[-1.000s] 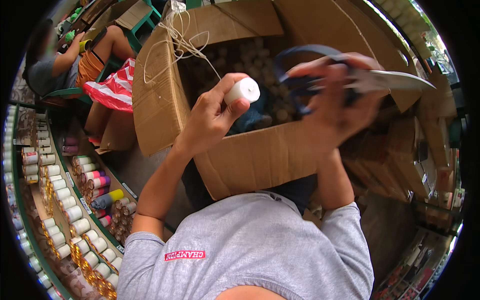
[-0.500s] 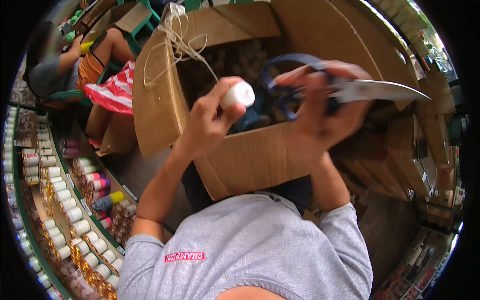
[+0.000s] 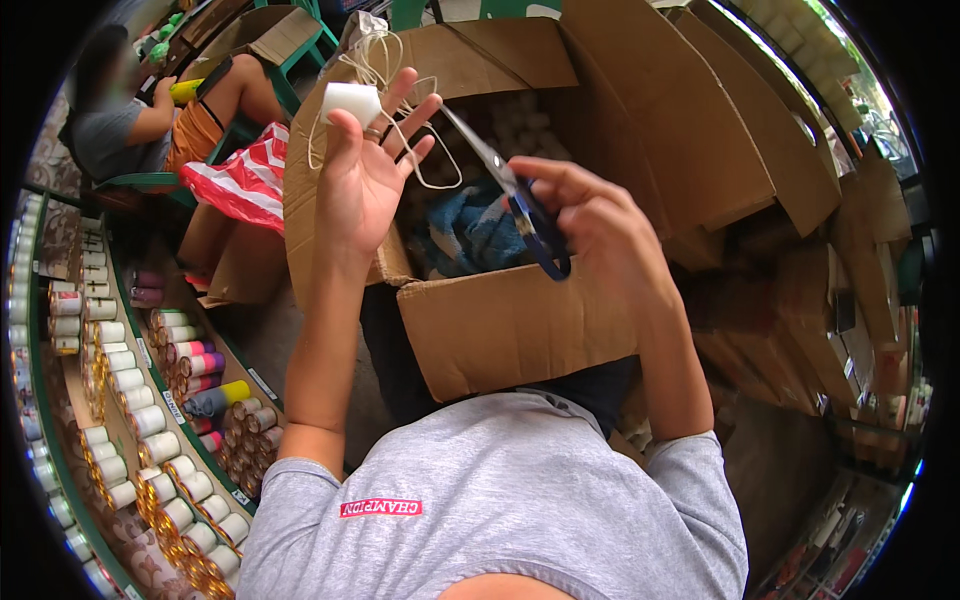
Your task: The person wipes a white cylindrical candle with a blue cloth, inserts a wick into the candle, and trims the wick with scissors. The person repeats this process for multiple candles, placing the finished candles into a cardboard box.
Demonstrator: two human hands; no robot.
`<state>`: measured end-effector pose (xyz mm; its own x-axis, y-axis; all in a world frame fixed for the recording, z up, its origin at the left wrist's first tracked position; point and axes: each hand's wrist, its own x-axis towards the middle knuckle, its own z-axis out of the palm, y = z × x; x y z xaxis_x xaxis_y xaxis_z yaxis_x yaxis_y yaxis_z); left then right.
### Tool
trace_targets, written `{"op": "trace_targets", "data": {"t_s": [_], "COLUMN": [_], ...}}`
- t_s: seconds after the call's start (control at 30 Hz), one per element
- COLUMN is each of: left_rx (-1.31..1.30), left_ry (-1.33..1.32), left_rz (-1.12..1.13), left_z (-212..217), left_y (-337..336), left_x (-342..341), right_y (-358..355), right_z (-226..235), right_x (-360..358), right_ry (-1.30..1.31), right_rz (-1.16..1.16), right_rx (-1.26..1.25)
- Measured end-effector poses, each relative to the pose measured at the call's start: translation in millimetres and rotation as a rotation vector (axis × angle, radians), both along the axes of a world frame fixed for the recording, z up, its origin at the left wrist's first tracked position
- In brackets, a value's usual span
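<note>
My left hand (image 3: pixel 365 190) is raised palm toward me, its thumb against a white cylinder (image 3: pixel 350 102) that looks like a candle or spool. Three of its fingers are spread; the index finger is mostly hidden. Loops of pale string (image 3: pixel 438 186) hang around those fingers. In my right hand (image 3: pixel 600 215) are scissors (image 3: pixel 520 200) with dark blue handles, the blades slanting up and left close to the string. Below both hands an open cardboard box (image 3: pixel 520 325) holds several white pieces (image 3: pixel 525 125) and a crumpled blue bundle (image 3: pixel 470 225).
Shelves at the left carry rows of white cylinders (image 3: pixel 150 420) and some coloured ones (image 3: pixel 200 365). A seated person (image 3: pixel 130 130) is at the far left, near a red-and-white striped bag (image 3: pixel 240 175). Stacked cardboard boxes (image 3: pixel 770 320) stand to the right.
My left hand has moved left and up with the white cylinder, its fingers now spread. The scissors have swung round from pointing right to pointing up-left, near the string.
</note>
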<state>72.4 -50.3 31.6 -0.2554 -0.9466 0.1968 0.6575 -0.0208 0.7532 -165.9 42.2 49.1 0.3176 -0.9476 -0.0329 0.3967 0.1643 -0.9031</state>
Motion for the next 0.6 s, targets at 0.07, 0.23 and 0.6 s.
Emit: {"op": "trace_targets", "data": {"t_s": [0.07,0.23,0.6], "left_rx": [-0.002,-0.154,-0.093], "left_ry": [0.051,-0.046,-0.113], "left_rz": [0.048,0.081,0.074], "left_z": [4.6,7.5,-2.6], "left_y": [-5.9,3.6,33.6], "left_x": [1.2,-5.2,-18.3], "right_y": [14.3,19.6,13.7], "right_z": [-5.1,-8.7,0.8], "right_x": [22.3,64.5,72.2], "right_ry": [-0.086,-0.318,-0.122], "right_rz": [0.069,0.232,-0.001], "right_rx": [0.022,0.225,0.171]}}
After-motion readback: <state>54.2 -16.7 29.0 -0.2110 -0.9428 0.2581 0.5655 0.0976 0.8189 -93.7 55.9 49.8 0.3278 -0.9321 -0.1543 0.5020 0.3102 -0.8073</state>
